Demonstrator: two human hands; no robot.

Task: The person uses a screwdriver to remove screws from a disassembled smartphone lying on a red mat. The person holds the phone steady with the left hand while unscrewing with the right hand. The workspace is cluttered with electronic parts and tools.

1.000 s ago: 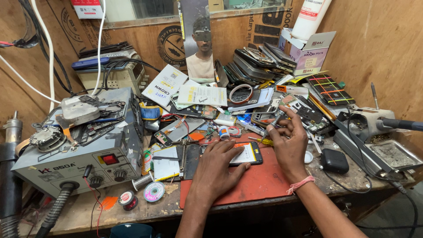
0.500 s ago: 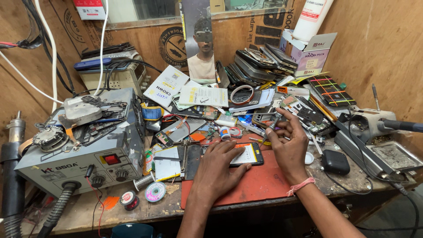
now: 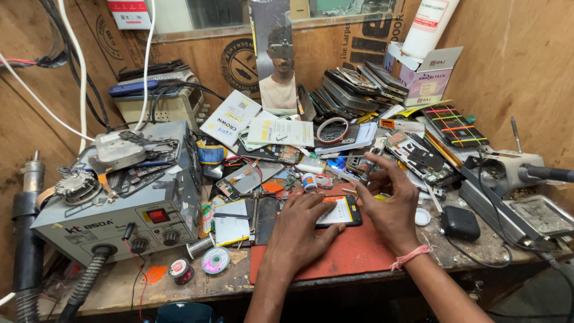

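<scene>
My left hand lies flat on a black smartphone with a lit white screen, pinning it to a red work mat at the bench's front. My right hand hovers just right of the phone, thumb and fingers pinching a thin metal tool that points up and away over the clutter. A pink thread is tied round my right wrist.
A grey hot-air rework station with a hose stands at left. Solder spools lie beside it. Stacked phones, circuit boards, papers and a tape roll crowd the back. A small black case and a soldering stand sit at right.
The view has shifted slightly. My right hand has lifted a little and spread its fingers while keeping the thin tool. The left hand stays on the phone.
</scene>
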